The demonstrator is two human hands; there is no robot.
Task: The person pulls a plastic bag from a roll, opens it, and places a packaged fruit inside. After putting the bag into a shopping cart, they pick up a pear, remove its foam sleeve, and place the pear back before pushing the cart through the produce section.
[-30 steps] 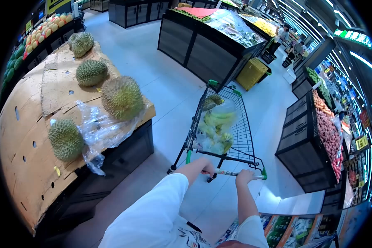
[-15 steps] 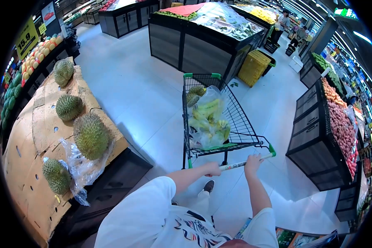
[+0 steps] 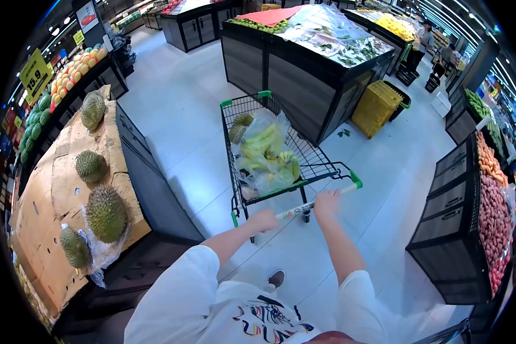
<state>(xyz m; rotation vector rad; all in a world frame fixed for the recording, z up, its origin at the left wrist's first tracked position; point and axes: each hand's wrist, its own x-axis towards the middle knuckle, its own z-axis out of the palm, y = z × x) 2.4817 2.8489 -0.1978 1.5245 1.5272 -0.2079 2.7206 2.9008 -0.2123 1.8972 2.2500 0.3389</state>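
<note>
My left hand [image 3: 264,221] is closed around the left part of the shopping cart's white handle [image 3: 295,210]. Farther right on the same bar, my right hand [image 3: 327,204] is wrapped around it too. In front of them stands the black wire shopping cart [image 3: 321,170] with green corner caps. Clear plastic bags of bananas [image 3: 264,144] lie in its basket, one bunch partly green. A durian [image 3: 241,124] sits at the basket's far left, partly covered by a bag.
Left, several durians [image 3: 106,213] and crumpled plastic rest on a cardboard-covered stand [image 3: 51,189]. Ahead is a large dark produce stand [image 3: 295,74] with a yellow crate [image 3: 375,109] beside it. A bin of reddish root vegetables [image 3: 495,215] stands right. People [image 3: 424,40] are in the far aisle.
The cart has swung to the left, its front now angled farther left in view. Both hands have moved left with the handle and keep their grip. The surrounding stands have shifted in view.
</note>
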